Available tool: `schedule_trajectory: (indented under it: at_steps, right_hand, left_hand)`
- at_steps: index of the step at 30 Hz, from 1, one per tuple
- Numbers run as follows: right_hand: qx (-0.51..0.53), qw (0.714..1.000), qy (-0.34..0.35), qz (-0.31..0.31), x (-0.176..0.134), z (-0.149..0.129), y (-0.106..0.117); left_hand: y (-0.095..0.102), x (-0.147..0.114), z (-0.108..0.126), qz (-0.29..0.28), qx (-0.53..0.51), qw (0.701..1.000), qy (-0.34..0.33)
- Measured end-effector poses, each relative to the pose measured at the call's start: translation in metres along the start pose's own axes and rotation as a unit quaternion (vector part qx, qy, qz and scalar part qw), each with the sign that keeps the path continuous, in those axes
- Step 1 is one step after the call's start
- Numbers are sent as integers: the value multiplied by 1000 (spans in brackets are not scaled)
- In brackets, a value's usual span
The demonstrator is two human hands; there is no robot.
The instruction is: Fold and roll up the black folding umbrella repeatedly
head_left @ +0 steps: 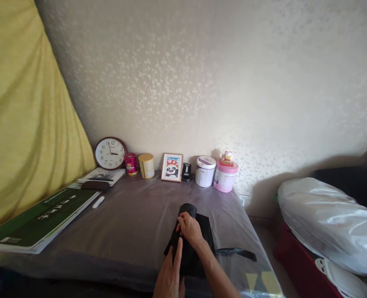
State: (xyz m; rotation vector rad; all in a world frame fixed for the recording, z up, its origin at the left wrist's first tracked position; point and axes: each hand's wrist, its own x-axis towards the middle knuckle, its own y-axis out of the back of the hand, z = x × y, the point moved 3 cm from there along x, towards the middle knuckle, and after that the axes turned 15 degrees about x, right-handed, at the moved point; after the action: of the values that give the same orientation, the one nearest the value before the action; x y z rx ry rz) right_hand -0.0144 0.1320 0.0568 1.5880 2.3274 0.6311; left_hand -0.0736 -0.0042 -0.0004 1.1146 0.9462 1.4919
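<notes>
A black roll-shaped bundle (188, 208) of thin, dark material lies near the front of the table, its round end pointing away from me. Loose black material (205, 231) spreads out flat on its right side. On top of the roll, my right hand (190, 228) grips with curled fingers. My left hand (170, 273) rests against the near left side, fingers stretched forward and apart; its underside is hidden. To the right of the bundle lies a shiny black strip (237, 252).
Against the wall stand a clock (110, 153), a pink can (131, 164), a yellow can (146, 166), a framed panda picture (172, 167) and two lidded tubs (205, 174). At left lies a green board (43, 215). Right of the table edge sits a white plastic bag (329, 219).
</notes>
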Motion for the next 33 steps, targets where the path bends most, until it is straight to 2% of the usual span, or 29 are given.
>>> schedule_trajectory:
  at_steps: [3,6,9,12,15,17,21,25,28,30,33]
  right_hand:
    - [6,1000,14,-21,-1,-1,0]
    - [27,998,20,-53,-3,-3,1]
    - [34,995,31,-85,-6,-6,2]
    - [14,994,46,-93,-8,-9,2]
    - [-12,994,52,-91,-8,-12,1]
    - [-33,995,53,-83,-8,-12,1]
    - [-71,993,74,-59,-13,-13,1]
    - [-76,982,170,-37,-28,-12,3]
    - [-56,969,238,-29,-33,-5,3]
    - [-48,966,251,-31,-27,4,2]
    - [-53,968,245,-29,-9,15,1]
  left_hand:
    - [3,-1,3,-45,72,996,10]
    - [0,-4,-1,-58,70,996,5]
    - [4,-8,-9,0,45,999,15]
    - [18,-8,-16,52,40,998,24]
    - [30,0,-14,93,47,994,-18]
    - [29,7,-9,118,58,991,-40]
    - [2,16,-3,67,58,994,-58]
    - [-24,15,-5,26,35,998,-51]
    - [-26,14,-3,31,29,999,-23]
    - [-21,14,0,21,29,999,-6]
    - [-13,16,4,-25,37,999,13]
